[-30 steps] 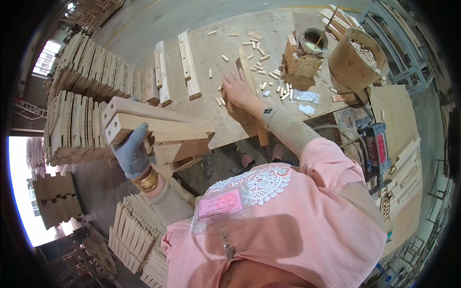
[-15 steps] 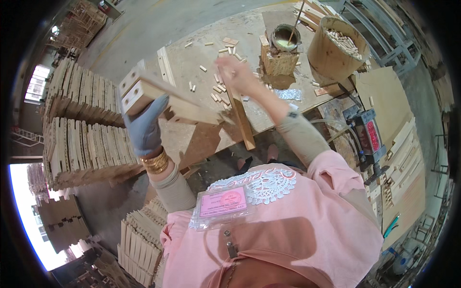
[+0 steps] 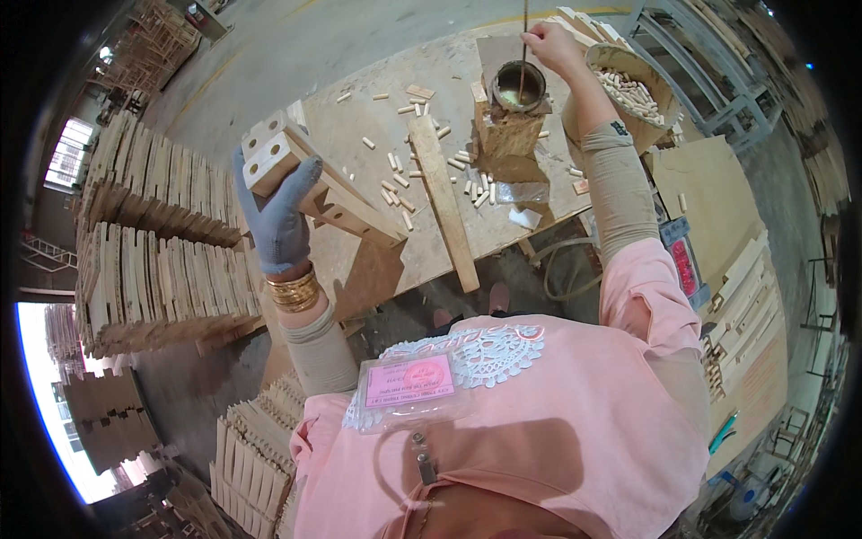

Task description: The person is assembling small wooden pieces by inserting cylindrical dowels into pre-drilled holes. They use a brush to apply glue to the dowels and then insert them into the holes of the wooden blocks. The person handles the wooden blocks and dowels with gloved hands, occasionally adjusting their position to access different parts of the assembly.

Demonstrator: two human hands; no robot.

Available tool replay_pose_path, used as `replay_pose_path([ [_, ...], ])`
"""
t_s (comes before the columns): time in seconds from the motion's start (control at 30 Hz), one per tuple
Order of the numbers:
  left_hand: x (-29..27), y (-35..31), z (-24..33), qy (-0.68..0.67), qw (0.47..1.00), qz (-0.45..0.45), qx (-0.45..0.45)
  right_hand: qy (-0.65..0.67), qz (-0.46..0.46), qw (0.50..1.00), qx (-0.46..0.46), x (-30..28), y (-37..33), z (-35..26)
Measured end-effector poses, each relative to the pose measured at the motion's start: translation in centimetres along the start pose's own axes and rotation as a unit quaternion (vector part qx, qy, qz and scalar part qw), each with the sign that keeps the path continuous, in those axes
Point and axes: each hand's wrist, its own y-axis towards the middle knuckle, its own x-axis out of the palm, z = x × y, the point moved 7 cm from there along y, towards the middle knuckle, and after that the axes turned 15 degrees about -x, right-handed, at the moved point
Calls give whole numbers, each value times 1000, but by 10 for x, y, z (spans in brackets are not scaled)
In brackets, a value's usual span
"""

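In a grey glove, my left hand [image 3: 278, 216] is closed around two pale wooden bars [image 3: 355, 216] with round holes in their ends and sides. The bars are held tilted over the left of the table. At the far side, my bare right hand [image 3: 555, 47] pinches a thin stick [image 3: 524, 45]. The stick's lower end is inside a round, dirty pot [image 3: 519, 65], with pale liquid at its bottom. Under the pot is a rough wooden block [image 3: 507, 135]. Several short wooden dowels [image 3: 392, 191] lie scattered between my hands, around a long wooden strip [image 3: 440, 193].
A large bucket of dowels [image 3: 642, 135] stands right of the pot, partly behind my right forearm. Tall stacks of slatted wood [image 3: 162, 265] rise at the left. A device with a red display [image 3: 684, 262] and more wooden pieces [image 3: 745, 305] are at the right.
My right hand has moved from above the dowels and strip to the far right and taken hold of the stick in the pot. My left hand still holds the bars, now turned slightly.
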Motion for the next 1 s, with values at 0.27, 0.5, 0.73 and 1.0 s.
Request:
replay_pose_path([
  [0.27,24,-11,0,15,1000,17,0,-7,-4,999,-37,-11,-12,-45],
  [0.5,40,-14,-1,-16,1000,20,-14,28,32,997,-64,-33,-22,-61],
  [0.73,50,-11,-3,-10,1000,-6,-5,30,71,993,-93,-34,-30,-61],
  [1.0,55,-13,-4,-9,1000,-20,7,112,111,985,-73,-33,-40,-48],
])
